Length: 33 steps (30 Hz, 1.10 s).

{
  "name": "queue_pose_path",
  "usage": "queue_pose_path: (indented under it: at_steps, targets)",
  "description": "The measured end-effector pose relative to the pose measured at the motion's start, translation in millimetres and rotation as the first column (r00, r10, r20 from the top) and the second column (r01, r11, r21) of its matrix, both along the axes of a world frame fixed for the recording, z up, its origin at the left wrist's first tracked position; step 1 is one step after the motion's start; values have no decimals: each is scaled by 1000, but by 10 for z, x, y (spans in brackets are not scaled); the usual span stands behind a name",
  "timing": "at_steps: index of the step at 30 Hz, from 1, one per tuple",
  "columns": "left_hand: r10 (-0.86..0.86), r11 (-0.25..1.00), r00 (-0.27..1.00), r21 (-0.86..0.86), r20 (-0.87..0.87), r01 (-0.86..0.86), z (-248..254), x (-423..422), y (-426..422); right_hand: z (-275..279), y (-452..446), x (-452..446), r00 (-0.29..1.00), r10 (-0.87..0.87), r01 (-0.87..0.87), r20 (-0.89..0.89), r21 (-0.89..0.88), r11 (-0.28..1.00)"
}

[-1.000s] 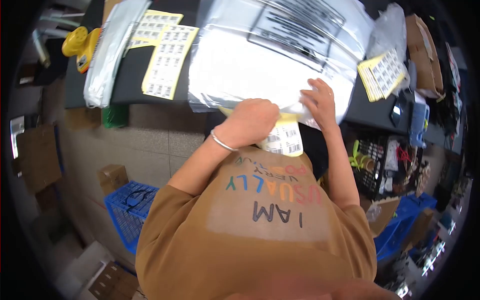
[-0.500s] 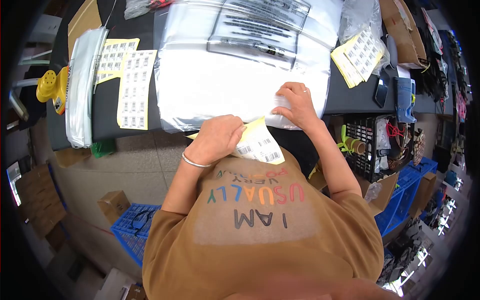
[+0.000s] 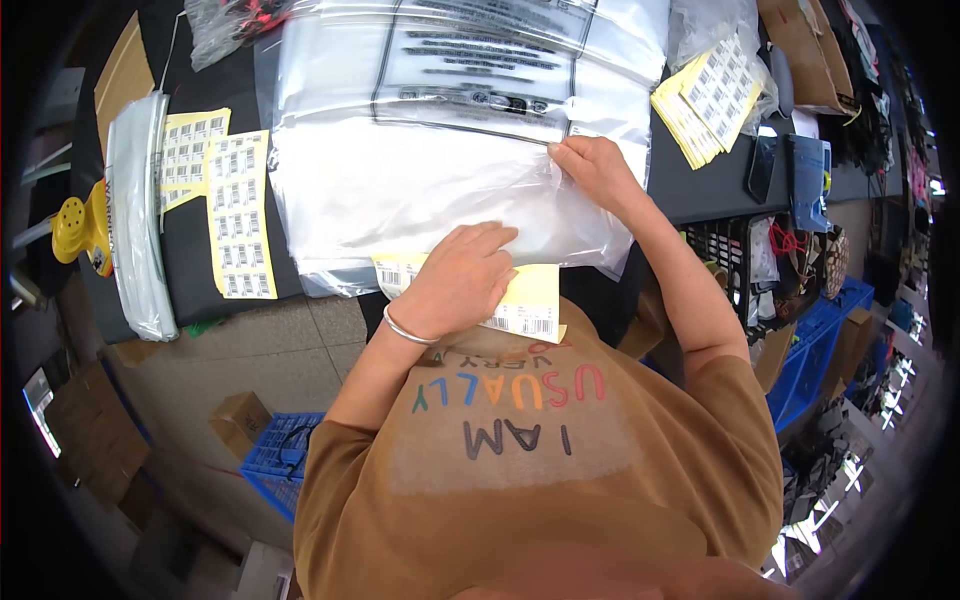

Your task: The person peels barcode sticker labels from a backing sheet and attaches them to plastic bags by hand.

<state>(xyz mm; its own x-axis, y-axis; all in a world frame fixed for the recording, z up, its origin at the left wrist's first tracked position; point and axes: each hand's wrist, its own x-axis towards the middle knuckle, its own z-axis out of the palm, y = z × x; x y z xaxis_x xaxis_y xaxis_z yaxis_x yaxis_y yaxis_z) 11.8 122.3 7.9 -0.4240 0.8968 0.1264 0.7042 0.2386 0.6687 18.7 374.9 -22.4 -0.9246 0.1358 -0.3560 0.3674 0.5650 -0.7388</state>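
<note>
Clear plastic bags [image 3: 400,185] printed with black text lie in a stack across the front of the table. My right hand [image 3: 602,178] pinches the top bag at its right side, thumb against fingertips, and the film is creased there. At the near edge of the stack my left hand [image 3: 460,280], with a bracelet at the wrist, is closed over a yellow-backed barcode label sheet [image 3: 535,305]. That sheet hangs partly over the edge, in front of my shirt. The left fingertips reach onto the bag; the thumb is partly hidden.
Barcode sheets [image 3: 238,215] and a folded plastic bundle [image 3: 140,230] lie left, near a yellow device [image 3: 85,228]. More label sheets [image 3: 708,100], a phone [image 3: 762,168] and a tape dispenser [image 3: 808,180] lie right. A black crate [image 3: 720,250] stands below.
My right hand has moved up and left and now pinches the bag film, which has lifted and creased. My left hand has shifted slightly right and down, and the label sheet lies flatter.
</note>
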Motion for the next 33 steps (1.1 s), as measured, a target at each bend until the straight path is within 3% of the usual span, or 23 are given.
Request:
queue_pose_path:
  at_steps: [2, 4, 5, 7, 8, 10, 12, 13, 14, 16, 18, 20, 21, 23, 24, 26, 27, 28, 29, 31, 32, 33]
  targets:
    - [-26, 999, 993, -42, 114, 30, 53, -10, 13, 11, 38, -25, 999, 16, -15, 43, -37, 999]
    - [-38, 996, 941, -59, 336, 62, 209, -19, 39, 12, 52, -20, 993, 21, -6, 117, -128, 992]
    - [-39, 997, 939, -56, 342, 62, 185, -27, 79, 3, 45, -6, 992, 21, -5, 123, -125, 992]
    - [0, 997, 995, -75, -98, -7, 123, -77, 176, 5, 28, 2, 981, 192, -192, 35, 12, 981]
    - [2, 998, 994, -68, -107, -9, 34, -91, 188, 26, 37, -34, 981, 193, -193, 26, 21, 981]
    - [58, 976, 996, -206, -66, -71, -151, -97, 218, 77, 87, -121, 933, 357, -357, 32, -12, 934]
    - [34, 973, 998, -227, -47, -44, -139, -90, 206, -20, 268, -388, 877, 460, -420, -140, 242, 875]
    - [17, 965, 1000, -262, -15, -20, -120, -67, 182, 13, 397, -661, 867, 471, -394, -162, 356, 847]
    - [1, 965, 1000, -260, -15, -5, -110, -60, 164, -74, 670, -1041, 764, 602, -367, -232, 611, 701]
    - [8, 960, 999, -279, 35, 2, -87, -80, 154, -167, 1388, -1941, 800, 381, -66, -463, 564, 823]
    - [-1, 956, 1000, -294, 26, 9, -108, -51, 138, 130, 2060, -2275, 822, 248, 284, -513, 745, 603]
    - [13, 949, 1000, -315, 12, -8, -121, -56, 103, 188, 2473, -2399, 660, -78, 673, -747, 541, 504]
    - [34, 955, 999, -297, 35, -22, -122, -48, 83, 311, 2438, -2360, 650, -76, 681, -756, 535, 500]
    - [53, 963, 997, -266, 51, -38, -150, -43, 64, 659, 2196, -2088, 575, -12, 574, -818, 393, 718]
    - [66, 965, 995, -258, 69, -46, -171, -38, 34, 744, 1968, -1864, 571, -5, 576, -821, 396, 715]
    - [78, 968, 993, -245, 86, -54, -211, -1, -13, 790, 1400, -1291, 700, 63, 314, -711, 386, 868]
    - [91, 975, 996, -204, 16, -86, -231, 6, -30, 727, 1137, -1034, 821, -80, 199, -566, 152, 968]
    - [110, 980, 992, -163, -56, -118, -224, 9, -50, 710, 910, -759, 937, -40, 43, -346, 1, 999]
    - [118, 977, 991, -169, -64, -127, -168, -15, -61, 631, 715, -505, 980, -18, -1, -198, -92, 996]
    - [383, 918, 895, -207, 229, -339, -46, -114, -74, 349, 405, -80, 990, -110, 66, -91, -386, 920]
    - [443, 895, 892, -103, 86, -435, -80, -144, -82, 317, 224, 103, 985, -146, 93, -96, -419, 903]
    - [477, 875, 878, -114, 33, -471, -36, -182, -78, 270, 44, 260, 978, -191, 119, -87, -518, 847]
